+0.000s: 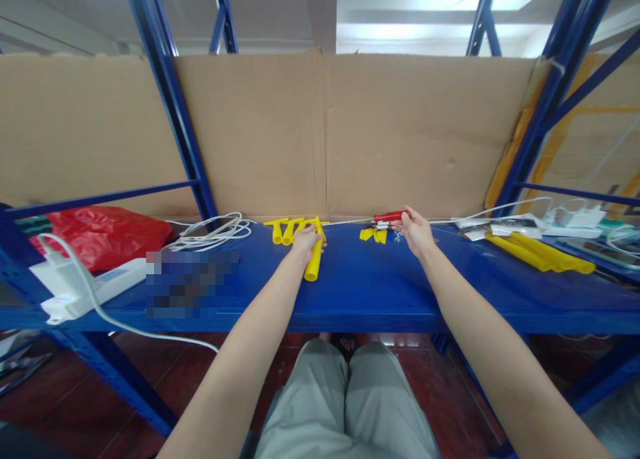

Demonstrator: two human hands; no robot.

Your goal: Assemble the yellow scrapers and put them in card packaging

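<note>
My left hand (307, 241) is closed round a yellow tube (313, 262), its open round end pointing toward me. Just left of that hand, several yellow tubes with flat, narrow tops (277, 232) stand in a row on the blue shelf top. My right hand (416, 232) has its fingers on the end of a red-handled tool (390, 217); the tool's exact kind is too small to tell. Below the handle sit small yellow pieces (374, 235), and some tiny shiny bits (399, 235) show beside my right fingers.
More yellow tubes (540, 252) lie at the right beside papers and white chargers. On the left are a coiled white cable (220, 232), a red plastic bag (115, 232) and a white power strip (100, 289). A cardboard sheet (260, 132) walls the back between blue posts.
</note>
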